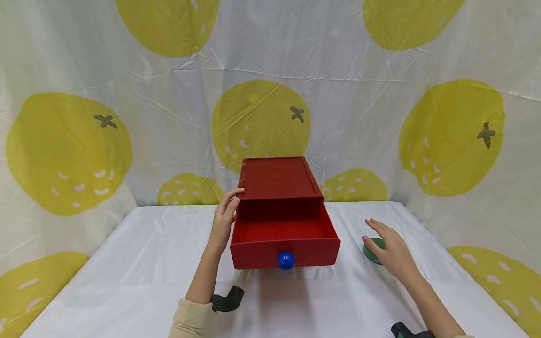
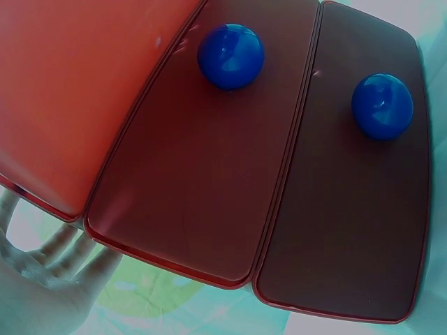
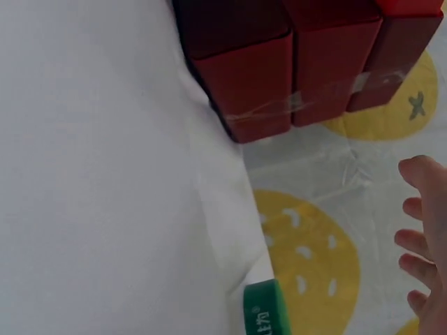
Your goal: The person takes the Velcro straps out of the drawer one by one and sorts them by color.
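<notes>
A red drawer cabinet (image 1: 279,178) stands on the white-covered table, its top drawer (image 1: 304,253) pulled out and its inside bare. A round blue knob (image 1: 286,260) sits on the drawer's front. Against the cabinet's left side rests my left hand (image 1: 224,220), fingers extended along the wall. The left wrist view shows two lower drawers with blue knobs, one being the middle knob (image 2: 231,56). My right hand (image 1: 390,251) hovers, fingers spread and holding nothing, over a green round container (image 1: 371,257) to the right of the cabinet, partly covering it in the head view.
White cloth (image 1: 169,244) covers the table. Behind it and along both sides hangs a curtain (image 1: 338,108) printed with yellow fruit. Clear tape (image 3: 265,108) runs across the cabinet's side in the right wrist view.
</notes>
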A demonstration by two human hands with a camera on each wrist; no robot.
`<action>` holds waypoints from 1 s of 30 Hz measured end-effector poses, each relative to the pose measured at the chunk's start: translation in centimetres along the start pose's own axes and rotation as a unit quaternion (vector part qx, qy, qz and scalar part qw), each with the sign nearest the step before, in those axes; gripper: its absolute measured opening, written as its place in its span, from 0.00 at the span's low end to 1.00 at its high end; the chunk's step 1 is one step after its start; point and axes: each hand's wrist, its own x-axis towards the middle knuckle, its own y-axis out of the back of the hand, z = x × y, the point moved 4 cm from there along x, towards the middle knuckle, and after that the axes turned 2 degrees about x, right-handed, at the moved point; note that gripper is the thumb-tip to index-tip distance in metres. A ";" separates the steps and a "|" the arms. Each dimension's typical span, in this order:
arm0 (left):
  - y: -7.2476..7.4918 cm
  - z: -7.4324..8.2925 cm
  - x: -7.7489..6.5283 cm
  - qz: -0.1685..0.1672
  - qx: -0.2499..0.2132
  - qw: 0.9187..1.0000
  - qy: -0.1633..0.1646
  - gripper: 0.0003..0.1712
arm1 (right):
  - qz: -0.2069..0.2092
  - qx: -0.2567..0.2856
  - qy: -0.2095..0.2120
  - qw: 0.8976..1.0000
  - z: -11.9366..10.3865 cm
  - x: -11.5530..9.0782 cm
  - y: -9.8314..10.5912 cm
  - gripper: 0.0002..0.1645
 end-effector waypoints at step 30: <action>0.0 0.0 0.0 0.001 -0.001 1.000 0.006 0.20 | 0.077 0.073 0.219 0.970 -11.1 -1.2 3.1 0.36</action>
